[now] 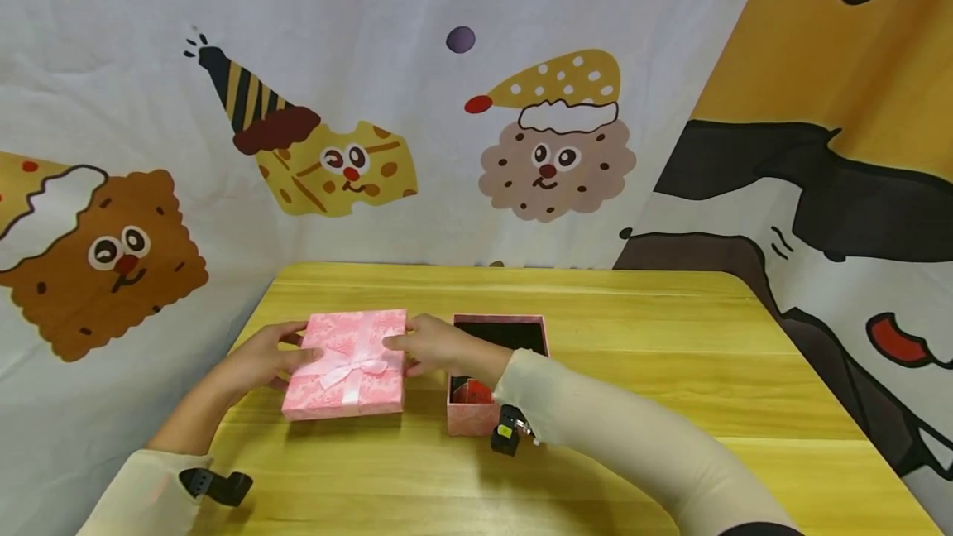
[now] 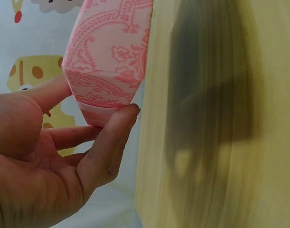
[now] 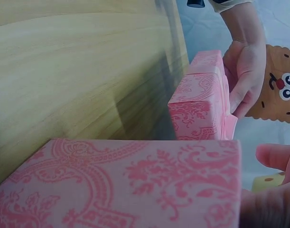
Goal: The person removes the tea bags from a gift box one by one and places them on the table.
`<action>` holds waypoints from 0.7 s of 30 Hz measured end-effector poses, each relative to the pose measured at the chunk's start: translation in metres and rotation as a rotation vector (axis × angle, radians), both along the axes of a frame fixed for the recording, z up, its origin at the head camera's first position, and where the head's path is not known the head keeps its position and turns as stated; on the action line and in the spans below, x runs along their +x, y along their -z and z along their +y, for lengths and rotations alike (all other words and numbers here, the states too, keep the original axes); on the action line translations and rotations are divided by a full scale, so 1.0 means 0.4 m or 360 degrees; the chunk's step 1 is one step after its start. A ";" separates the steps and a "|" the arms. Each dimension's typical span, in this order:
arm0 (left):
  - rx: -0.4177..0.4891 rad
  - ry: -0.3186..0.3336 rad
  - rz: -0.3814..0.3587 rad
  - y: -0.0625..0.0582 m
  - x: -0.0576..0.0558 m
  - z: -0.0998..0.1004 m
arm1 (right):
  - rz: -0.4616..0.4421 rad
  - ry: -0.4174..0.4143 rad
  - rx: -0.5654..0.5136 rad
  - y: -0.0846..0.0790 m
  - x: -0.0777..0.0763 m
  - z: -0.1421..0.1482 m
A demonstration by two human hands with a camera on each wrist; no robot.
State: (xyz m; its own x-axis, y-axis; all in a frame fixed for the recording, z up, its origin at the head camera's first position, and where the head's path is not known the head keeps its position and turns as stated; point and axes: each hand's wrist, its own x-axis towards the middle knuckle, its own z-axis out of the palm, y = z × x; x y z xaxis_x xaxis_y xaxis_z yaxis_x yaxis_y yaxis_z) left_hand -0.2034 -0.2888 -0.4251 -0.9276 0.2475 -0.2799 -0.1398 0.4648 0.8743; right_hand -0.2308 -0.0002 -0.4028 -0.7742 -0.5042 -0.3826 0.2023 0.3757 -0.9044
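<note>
A pink patterned gift box lid (image 1: 320, 337) with a pale ribbon bow (image 1: 356, 368) is held between both hands, slightly tilted over the table. My left hand (image 1: 256, 361) grips its left edge, thumb on the top and other fingers at the side. At the opposite edge my right hand (image 1: 442, 346) pinches the lid, thumb above and fingers lower down. Beneath the right forearm stands the matching open box (image 1: 469, 420), dark inside, with a red item (image 1: 471, 391) near its front. The forearm hides part of that box. In the right wrist view, the box wall (image 3: 121, 185) fills the foreground.
Both boxes' parts are at a yellow wood-grain table (image 1: 670, 354), whose far edge meets a cartoon-printed cloth (image 1: 439, 147). Bare tabletop extends to the right of the open box. Black wrist cameras (image 1: 216, 486) sit on both sleeves.
</note>
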 end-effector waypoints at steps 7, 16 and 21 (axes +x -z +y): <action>0.0017 0.0015 -0.0032 0.017 -0.007 -0.010 | 0.0009 0.0037 0.0057 0.012 -0.002 -0.021; -0.0039 0.0005 -0.0081 0.030 -0.014 -0.017 | -0.0060 0.0062 0.0049 0.020 -0.006 -0.041; -0.0038 0.0003 -0.0088 0.034 -0.015 -0.019 | -0.0071 0.0087 0.0065 0.026 -0.004 -0.052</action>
